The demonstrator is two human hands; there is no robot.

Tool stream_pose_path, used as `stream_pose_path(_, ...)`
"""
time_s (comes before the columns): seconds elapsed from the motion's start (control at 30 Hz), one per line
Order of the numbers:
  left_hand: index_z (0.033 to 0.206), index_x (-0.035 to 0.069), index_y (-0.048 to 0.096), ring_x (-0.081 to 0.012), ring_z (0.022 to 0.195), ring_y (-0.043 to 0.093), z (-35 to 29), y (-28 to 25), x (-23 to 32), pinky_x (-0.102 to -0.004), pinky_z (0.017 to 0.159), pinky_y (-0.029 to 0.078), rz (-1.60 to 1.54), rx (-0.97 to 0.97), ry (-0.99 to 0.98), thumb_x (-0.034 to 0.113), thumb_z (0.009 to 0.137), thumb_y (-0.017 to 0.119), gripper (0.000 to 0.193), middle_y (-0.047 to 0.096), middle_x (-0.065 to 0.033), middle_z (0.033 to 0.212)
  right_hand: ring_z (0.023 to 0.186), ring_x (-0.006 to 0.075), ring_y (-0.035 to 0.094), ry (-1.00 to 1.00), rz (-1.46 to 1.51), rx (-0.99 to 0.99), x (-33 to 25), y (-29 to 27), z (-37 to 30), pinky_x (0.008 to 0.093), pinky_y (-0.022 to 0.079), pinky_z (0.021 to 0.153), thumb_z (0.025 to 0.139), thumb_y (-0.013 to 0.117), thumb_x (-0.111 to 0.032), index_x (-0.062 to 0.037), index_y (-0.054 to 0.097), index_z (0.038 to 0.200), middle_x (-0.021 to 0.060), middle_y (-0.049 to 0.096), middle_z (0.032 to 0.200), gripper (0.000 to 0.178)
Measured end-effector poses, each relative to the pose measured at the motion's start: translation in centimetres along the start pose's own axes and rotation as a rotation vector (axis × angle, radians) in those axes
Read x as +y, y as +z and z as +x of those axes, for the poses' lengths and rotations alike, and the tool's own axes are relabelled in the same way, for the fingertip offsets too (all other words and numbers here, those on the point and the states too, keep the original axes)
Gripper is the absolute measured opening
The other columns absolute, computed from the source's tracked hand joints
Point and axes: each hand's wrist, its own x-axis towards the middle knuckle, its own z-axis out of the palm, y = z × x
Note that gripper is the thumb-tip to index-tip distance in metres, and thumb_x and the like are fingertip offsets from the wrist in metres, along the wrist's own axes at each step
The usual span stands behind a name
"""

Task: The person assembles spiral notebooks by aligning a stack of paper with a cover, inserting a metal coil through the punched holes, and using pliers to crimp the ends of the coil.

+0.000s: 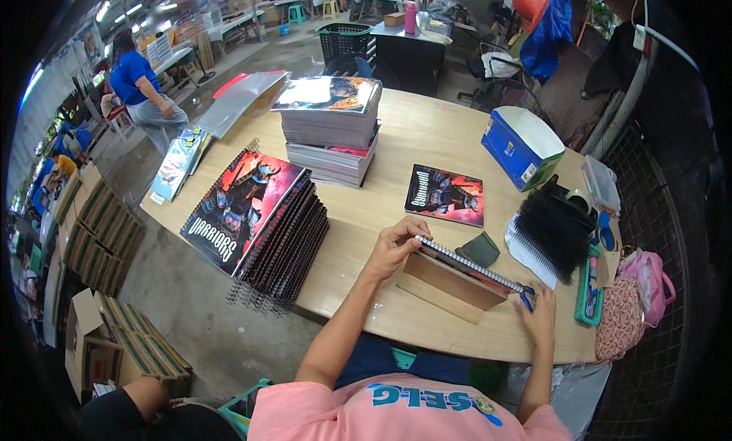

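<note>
A spiral notebook (474, 268) stands with its coiled spine up against a wooden block (446, 283) in front of me. At the spine's left end, my left hand (398, 248) pinches the coil and the notebook's corner. My right hand (538, 313) is closed around small blue-handled pliers (527, 299) at the coil's right end; their jaws are too small to make out. Beyond the notebook lies an unbound book (444, 195) with a red and black cover. To the left rises a pile of coil-bound notebooks (255, 212) with the same kind of cover.
A tall stack of books (328, 128) stands at the table's back. On the right are a blue box (522, 147), a heap of black plastic coils (554, 231), and a green tray (589, 288). A dark green piece (479, 250) lies behind the notebook. Another person (141, 86) stands far left.
</note>
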Motion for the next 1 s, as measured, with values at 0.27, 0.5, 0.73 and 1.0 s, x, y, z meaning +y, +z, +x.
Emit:
stream_pose_path(0.27, 0.095, 0.002, 0.065, -0.0161, 0.098, 0.053, 0.6, 2.1, 0.8, -0.0303, 0.086, 0.042, -0.038, -0.019, -0.034, 0.022, 0.084, 0.073, 0.024, 0.056, -0.0067, 0.105, 0.11, 0.0373, 0.05, -0.054, 0.132, 0.446, 2.3, -0.7, -0.4, 0.0443, 0.038, 0.098, 0.091, 0.053, -0.015, -0.0001, 0.052, 0.127, 0.0214, 0.053, 0.118, 0.04)
stream_pose_path(0.5, 0.09, 0.002, 0.064, -0.0137, 0.092, 0.055, 0.5, 1.7, -0.1, -0.0274, 0.082, 0.043, -0.016, 0.013, -0.047, 0.019, 0.082, 0.074, 0.021, 0.059, -0.0053, 0.093, 0.099, 0.0273, 0.056, -0.841, -0.141, 0.306, -14.8, -13.4, 9.4, 0.0475, 0.037, 0.102, 0.067, 0.076, -0.023, -0.0074, 0.063, 0.113, 0.0085, 0.06, 0.108, 0.05)
stream_pose_path(0.73, 0.091, 0.001, 0.064, -0.0072, 0.076, 0.058, 0.5, 2.1, -0.5, -0.0211, 0.066, 0.048, -0.109, 0.072, -0.093, 0.005, 0.081, 0.073, 0.014, 0.061, -0.0003, 0.089, 0.098, 0.015, 0.056, -1.356, -0.419, 0.304, -22.4, -12.1, 14.0, 0.0538, 0.025, 0.113, 0.074, 0.066, -0.02, -0.013, 0.066, 0.106, -0.0018, 0.058, 0.098, 0.032)
stream_pose_path(1.0, 0.089, 0.0, 0.066, -0.0072, 0.075, 0.058, 0.0, 1.6, -1.0, -0.0215, 0.066, 0.047, 0.032, 0.134, -0.039, 0.004, 0.079, 0.073, 0.013, 0.062, -0.0003, 0.086, 0.088, 0.0227, 0.062, -1.136, -0.333, -0.024, -22.3, -10.6, 13.8, 0.0437, 0.046, 0.093, 0.073, 0.069, -0.022, -0.0084, 0.067, 0.105, 0.0057, 0.062, 0.093, 0.035)
